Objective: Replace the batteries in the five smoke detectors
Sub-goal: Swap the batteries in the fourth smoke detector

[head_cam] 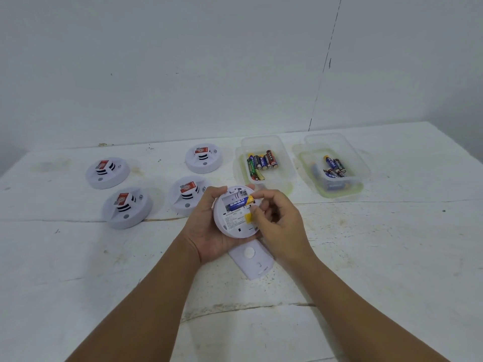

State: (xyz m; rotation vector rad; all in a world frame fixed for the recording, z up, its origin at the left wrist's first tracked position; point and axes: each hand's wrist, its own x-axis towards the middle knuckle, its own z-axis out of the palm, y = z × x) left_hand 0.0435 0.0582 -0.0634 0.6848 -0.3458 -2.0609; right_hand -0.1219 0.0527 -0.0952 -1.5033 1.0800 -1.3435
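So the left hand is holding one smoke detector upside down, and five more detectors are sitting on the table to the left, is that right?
Not quite. The head view shows four detectors on the table, not five. The left hand does hold one smoke detector upside down.

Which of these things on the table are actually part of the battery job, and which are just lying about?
Part of the job:
held detector
blue battery
left hand
right hand
four waiting detectors
two battery tubs
white cover

Just lying about:
nothing visible
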